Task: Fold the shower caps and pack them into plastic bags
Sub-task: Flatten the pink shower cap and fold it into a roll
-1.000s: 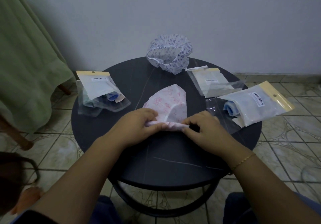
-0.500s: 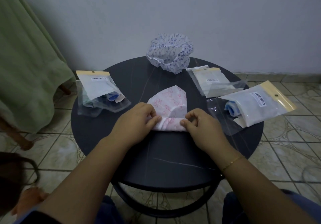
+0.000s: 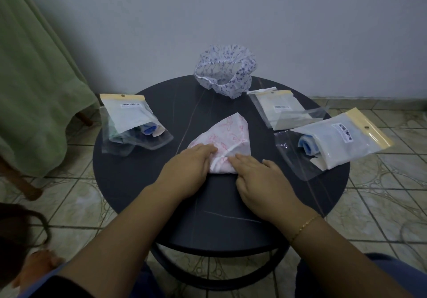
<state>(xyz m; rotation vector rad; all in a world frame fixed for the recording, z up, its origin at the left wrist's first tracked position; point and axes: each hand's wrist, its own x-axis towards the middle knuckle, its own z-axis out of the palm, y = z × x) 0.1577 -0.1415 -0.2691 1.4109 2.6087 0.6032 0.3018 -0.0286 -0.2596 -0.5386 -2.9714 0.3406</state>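
Pressing flat: left hand [image 3: 193, 161] and right hand [image 3: 261, 177], fingers now straightened after pinching, flatten the rolled edge of the pink-printed white shower cap [image 3: 227, 136] mid-desk [image 3: 138, 177]; the fold has advanced, bagging remains.

A round dark bench [image 3: 147, 182] with thin pale veins in its top stands on a black ring base [image 3: 231, 279]. Behind the bench rises a plain pale wall [image 3: 231, 15]. Under and around the bench lies a floor [image 3: 381, 210] of beige tiles with curling patterns. Left of the bench hangs a green cloth [image 3: 34, 94], and brown wooden legs [image 3: 22, 182] show below its edge.
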